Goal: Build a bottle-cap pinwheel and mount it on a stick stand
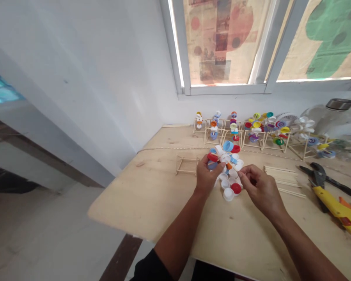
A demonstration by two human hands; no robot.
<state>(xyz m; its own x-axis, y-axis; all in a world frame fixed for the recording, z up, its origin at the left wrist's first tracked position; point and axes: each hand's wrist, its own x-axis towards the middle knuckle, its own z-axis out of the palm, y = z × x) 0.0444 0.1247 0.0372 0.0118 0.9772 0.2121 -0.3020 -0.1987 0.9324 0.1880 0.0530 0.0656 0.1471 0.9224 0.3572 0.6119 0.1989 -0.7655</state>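
Observation:
Near the middle of the wooden table (152,195), my left hand (207,175) grips a wheel of bottle caps (224,158) by its left side, near a red cap. The fingers of my right hand (256,185) are pinched on a thin wooden stick (234,168) that points toward the wheel's centre. Loose white caps (228,194) and a red cap (236,188) lie just below and behind the wheel. Left of my hands stands a small stick frame (187,166). How far the stick reaches into the wheel cannot be made out.
Several finished cap wheels on stick frames (253,134) line the wall side. At the right lie a bundle of sticks (283,179), dark pliers (318,175) and a yellow glue gun (337,207). Clear bottles stand at the back right.

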